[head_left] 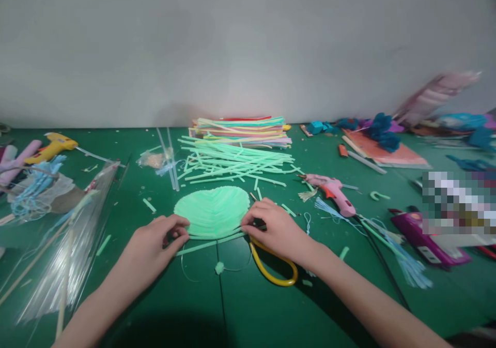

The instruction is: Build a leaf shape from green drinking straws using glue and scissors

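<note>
Two hands work the near edge of a green leaf (pixel 213 212) built from straws laid side by side, flat on the green table (pixel 240 306). Our left hand (pixel 153 247) sits at the leaf's lower left, fingers curled, fingertips pinched on the end of the bottom straw (pixel 205 244), the long one that sticks out from under the leaf. Our right hand (pixel 273 229) sits at the lower right, fingers bent down, tips pressing the leaf edge; whether it grips a straw or only presses, we cannot tell. Neither hand is spread wide, both half-closed.

Step, as we judge it: seating or lining up the lowest straw against the leaf base. The next move likely calls for keeping both ends level and snug to the row above, without shifting the rows already set.

Under the right wrist lies a yellow loop (pixel 273 270), probably a scissor handle, mostly hidden. A small green ball (pixel 219 268) lies just in front of the leaf. Behind the leaf, loose green straws (pixel 232 164), then a stack of coloured straws (pixel 242 130) by the wall. To the right, a pink glue gun (pixel 335 193); far left, a yellow glue gun (pixel 54 146) and a clear bag of sticks (pixel 73 244). Blue paper bits (pixel 382 131) and clutter on the far right
</note>
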